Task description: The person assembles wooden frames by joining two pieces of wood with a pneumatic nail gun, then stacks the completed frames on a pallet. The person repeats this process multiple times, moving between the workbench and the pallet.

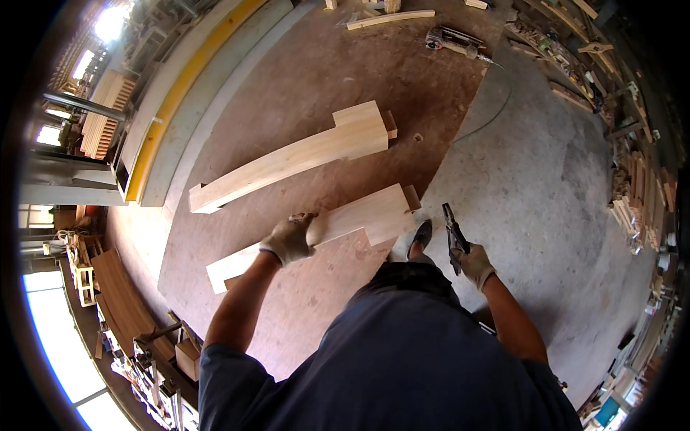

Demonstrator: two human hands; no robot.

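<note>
My left hand (287, 241), in a pale work glove, is over the middle of the nearer wooden beam (363, 215). Its fingers look curled, but blur hides what they hold, if anything. This beam is pale, with a wider block at its right end and a notched left end. Just beyond it lies a second, gently curved beam (287, 158) of like shape. To the right, my gloved right hand (474, 266) is closed round a black hand tool (454, 233) with a long narrow front, pointing away from me; its exact kind is unclear.
A power tool (453, 40) with a thin hose (496, 111) lies on the floor at the far right. A curved wood strip (392, 19) lies beyond the beams. A long bench with a yellow edge (183, 79) stands left; stacked offcuts (636, 187) line the right side.
</note>
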